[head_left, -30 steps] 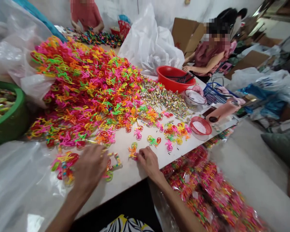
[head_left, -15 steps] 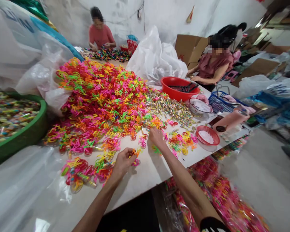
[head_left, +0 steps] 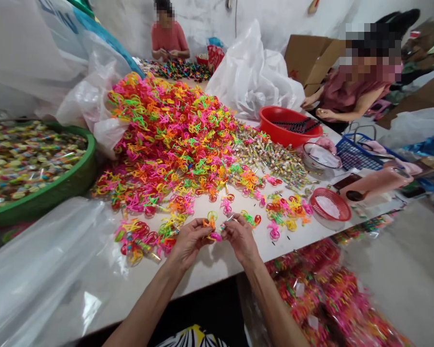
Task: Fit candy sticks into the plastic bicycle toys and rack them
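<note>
My left hand point(head_left: 188, 239) is closed around a small orange and pink plastic bicycle toy point(head_left: 210, 225) just above the white table point(head_left: 217, 262). My right hand point(head_left: 240, 234) pinches a thin wrapped candy stick point(head_left: 227, 221) beside the toy, the two hands nearly touching. A big heap of neon plastic bicycle toys point(head_left: 169, 140) covers the table ahead. A spread of wrapped candy sticks point(head_left: 275, 159) lies to its right. Finished toys sit in a small cluster point(head_left: 285, 212) to the right and another cluster point(head_left: 141, 238) at my left.
A green basin of wrapped candies point(head_left: 32, 164) stands at left, with clear plastic sheeting point(head_left: 39, 274) below it. A red basin point(head_left: 287, 126), a small red basket point(head_left: 329, 205), a blue basket point(head_left: 361, 154) and a pink bottle point(head_left: 378, 182) lie at right. Two people work further along. Bagged toys point(head_left: 329, 299) are piled on the floor.
My right hand came back from the heap with a candy stick and met my left hand. The left hand lifted the bicycle toy slightly. The camera view shifted.
</note>
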{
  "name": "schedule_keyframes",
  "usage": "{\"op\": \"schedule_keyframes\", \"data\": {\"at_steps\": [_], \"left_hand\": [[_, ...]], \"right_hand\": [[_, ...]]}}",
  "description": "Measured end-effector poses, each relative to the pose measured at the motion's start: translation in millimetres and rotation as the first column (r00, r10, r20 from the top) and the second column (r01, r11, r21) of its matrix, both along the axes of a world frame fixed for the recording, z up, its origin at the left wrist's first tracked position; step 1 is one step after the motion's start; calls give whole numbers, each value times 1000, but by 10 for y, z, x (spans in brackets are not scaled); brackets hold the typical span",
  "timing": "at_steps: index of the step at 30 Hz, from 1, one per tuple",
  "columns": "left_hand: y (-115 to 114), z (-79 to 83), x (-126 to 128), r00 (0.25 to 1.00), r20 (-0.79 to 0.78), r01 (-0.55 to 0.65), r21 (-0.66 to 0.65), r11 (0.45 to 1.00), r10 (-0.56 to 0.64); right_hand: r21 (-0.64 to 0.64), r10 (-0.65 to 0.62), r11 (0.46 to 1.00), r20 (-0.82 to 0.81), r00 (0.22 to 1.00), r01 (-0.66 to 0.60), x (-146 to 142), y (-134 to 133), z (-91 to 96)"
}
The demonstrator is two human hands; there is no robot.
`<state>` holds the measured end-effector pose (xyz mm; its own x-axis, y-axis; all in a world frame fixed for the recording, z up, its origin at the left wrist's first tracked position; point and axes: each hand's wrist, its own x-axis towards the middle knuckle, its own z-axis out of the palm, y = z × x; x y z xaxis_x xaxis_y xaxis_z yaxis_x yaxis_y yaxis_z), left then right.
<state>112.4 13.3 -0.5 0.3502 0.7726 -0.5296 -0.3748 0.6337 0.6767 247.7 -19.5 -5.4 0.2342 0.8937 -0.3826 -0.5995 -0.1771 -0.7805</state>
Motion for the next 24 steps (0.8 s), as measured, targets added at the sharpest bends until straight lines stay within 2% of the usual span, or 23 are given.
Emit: {"op": "schedule_keyframes", "data": {"at_steps": [3, 7, 13, 17, 20, 22, 24], "left_hand": [[-27, 5, -15, 999, 34, 5, 10, 1000, -6], [-39, 20, -51, 998, 55, 25, 15, 1000, -25], [-75, 9, -64, 991, 122, 60, -17, 998, -58], [-93, -5, -91, 994, 88, 65, -9, 998, -64], [-99, -12, -121, 989, 82, 128, -12, 992, -126], [-103, -14, -136, 983, 78, 166, 6, 986, -166], [-106, -14, -141, 987, 13, 161, 52, 986, -162]], "right_hand": [[18, 19, 1000, -1, 1000, -19, -31, -2, -7], [7, 118, 993, -33, 992, -118, 20, -22, -28], [-19, 144, 989, -119, 982, -147, 80, -68, -67], [16, 223, 975, -53, 973, -222, 113, -95, -65], [24, 286, 958, -14, 958, -286, 139, -127, -34], [17, 295, 955, 24, 955, -295, 145, -148, -4], [3, 266, 963, 138, 954, -269, 132, -168, 20]]}}
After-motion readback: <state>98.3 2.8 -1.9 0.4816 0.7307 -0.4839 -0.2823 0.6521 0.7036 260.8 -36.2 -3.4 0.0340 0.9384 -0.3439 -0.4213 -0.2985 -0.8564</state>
